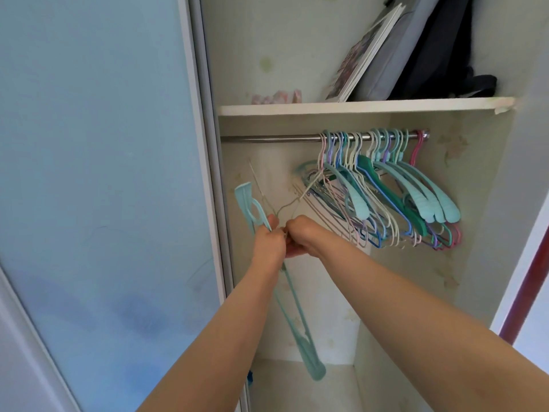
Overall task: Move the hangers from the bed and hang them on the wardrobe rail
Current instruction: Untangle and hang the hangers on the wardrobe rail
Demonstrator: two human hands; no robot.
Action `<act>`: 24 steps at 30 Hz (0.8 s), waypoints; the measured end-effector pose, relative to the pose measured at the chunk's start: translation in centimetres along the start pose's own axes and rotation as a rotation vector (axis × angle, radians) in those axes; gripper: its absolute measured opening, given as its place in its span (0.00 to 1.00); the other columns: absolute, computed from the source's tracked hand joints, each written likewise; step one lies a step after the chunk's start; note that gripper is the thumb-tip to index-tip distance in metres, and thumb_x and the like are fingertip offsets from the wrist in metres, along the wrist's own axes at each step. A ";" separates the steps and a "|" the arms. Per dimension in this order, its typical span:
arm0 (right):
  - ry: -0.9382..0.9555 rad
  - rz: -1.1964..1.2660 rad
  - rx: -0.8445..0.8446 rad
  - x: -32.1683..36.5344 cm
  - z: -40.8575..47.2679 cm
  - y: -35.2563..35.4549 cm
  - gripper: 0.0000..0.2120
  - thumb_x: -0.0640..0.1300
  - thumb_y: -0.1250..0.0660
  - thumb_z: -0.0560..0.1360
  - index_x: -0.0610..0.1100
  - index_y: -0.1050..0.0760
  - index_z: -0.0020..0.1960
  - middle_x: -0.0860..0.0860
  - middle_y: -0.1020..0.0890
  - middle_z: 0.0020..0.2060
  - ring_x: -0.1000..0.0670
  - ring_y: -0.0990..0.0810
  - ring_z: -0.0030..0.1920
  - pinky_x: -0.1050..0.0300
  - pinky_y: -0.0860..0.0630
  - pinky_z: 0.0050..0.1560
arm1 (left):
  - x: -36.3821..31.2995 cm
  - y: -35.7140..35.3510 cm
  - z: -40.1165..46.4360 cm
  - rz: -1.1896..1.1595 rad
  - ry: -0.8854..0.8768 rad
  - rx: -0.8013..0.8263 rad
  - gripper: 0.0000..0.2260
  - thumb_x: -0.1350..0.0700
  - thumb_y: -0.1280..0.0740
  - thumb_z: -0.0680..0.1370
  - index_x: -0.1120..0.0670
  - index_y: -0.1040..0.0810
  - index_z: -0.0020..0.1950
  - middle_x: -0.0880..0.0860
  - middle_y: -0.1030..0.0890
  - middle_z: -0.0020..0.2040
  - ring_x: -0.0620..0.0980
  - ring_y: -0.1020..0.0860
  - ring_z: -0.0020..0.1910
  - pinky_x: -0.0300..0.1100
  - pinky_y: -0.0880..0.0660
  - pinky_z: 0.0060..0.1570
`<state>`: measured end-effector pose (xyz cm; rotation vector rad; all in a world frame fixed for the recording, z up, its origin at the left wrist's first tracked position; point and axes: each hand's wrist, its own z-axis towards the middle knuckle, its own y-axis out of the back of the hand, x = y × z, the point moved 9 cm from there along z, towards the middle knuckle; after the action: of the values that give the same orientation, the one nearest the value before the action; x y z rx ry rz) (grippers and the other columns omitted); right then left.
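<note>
Both arms reach up into the open wardrobe, hands close together below the steel rail (267, 138). My left hand (269, 240) grips a mint green plastic hanger (300, 328) that hangs down past my wrist, its hook end (248, 200) sticking up above the fist. My right hand (301, 234) pinches a thin white wire hanger (300, 197) whose wires stretch up and right toward the hung bunch. Several hangers (395, 188) in mint, white, blue, purple and pink crowd the right half of the rail.
A white shelf (356, 106) sits just above the rail, holding a leaning picture board (365, 52), grey and dark bags (439, 49) and a small pink item (276, 96). A frosted sliding door (98, 173) stands at the left. A red strip (528, 289) runs along the right edge.
</note>
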<state>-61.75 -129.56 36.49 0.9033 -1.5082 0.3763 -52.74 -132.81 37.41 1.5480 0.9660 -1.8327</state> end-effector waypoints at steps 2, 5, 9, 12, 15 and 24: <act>-0.011 -0.034 0.031 -0.4 -0.1 -0.1 0.16 0.32 0.51 0.76 0.35 0.27 0.37 0.42 0.21 0.25 0.48 0.21 0.28 0.46 0.19 0.44 | 0.1 0.4 -0.1 -0.019 -0.008 -0.022 0.19 0.70 0.45 0.79 0.61 0.33 0.70 0.57 0.28 0.69 0.55 0.27 0.64 0.38 0.25 0.52; -0.016 -0.053 -0.009 -0.7 -0.2 0.3 0.12 0.33 0.51 0.78 0.35 0.30 0.45 0.42 0.27 0.31 0.48 0.26 0.27 0.53 0.20 0.31 | 0.5 1.4 -0.1 0.074 -0.050 -0.053 0.20 0.71 0.47 0.77 0.60 0.29 0.66 0.55 0.25 0.62 0.57 0.26 0.62 0.42 0.26 0.52; -0.006 -0.007 -0.028 -0.6 -0.3 0.2 0.09 0.34 0.49 0.80 0.36 0.30 0.51 0.43 0.30 0.31 0.49 0.32 0.26 0.54 0.22 0.28 | 1.7 2.6 0.2 0.198 -0.075 -0.085 0.18 0.69 0.47 0.78 0.57 0.26 0.63 0.51 0.25 0.55 0.51 0.26 0.59 0.37 0.30 0.50; 0.027 0.080 -0.054 -0.5 -0.4 -0.2 0.09 0.31 0.47 0.78 0.38 0.29 0.49 0.44 0.29 0.30 0.48 0.31 0.26 0.54 0.23 0.29 | 2.1 3.0 0.6 0.225 -0.101 -0.104 0.16 0.68 0.46 0.79 0.57 0.24 0.59 0.51 0.24 0.54 0.46 0.26 0.51 0.34 0.31 0.47; 0.065 0.129 -0.123 -0.6 -0.1 1.2 0.09 0.31 0.45 0.78 0.39 0.28 0.48 0.44 0.30 0.29 0.48 0.32 0.26 0.55 0.26 0.30 | 2.6 4.4 0.8 0.272 -0.147 -0.151 0.16 0.68 0.47 0.78 0.54 0.24 0.55 0.51 0.22 0.53 0.41 0.27 0.44 0.25 0.34 0.35; 0.269 -0.351 -0.326 1.5 -1.1 4.4 0.15 0.38 0.45 0.80 0.35 0.27 0.62 0.42 0.21 0.51 0.37 0.19 0.42 0.46 0.19 0.38 | 5.1 5.4 1.5 0.442 -0.074 -0.156 0.17 0.67 0.47 0.76 0.50 0.28 0.56 0.47 0.20 0.55 0.54 0.22 0.46 0.44 0.25 0.45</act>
<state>-63.99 -126.42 39.27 0.8007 -1.0977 -0.0084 -50.36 -137.01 31.54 1.4486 0.6500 -1.4581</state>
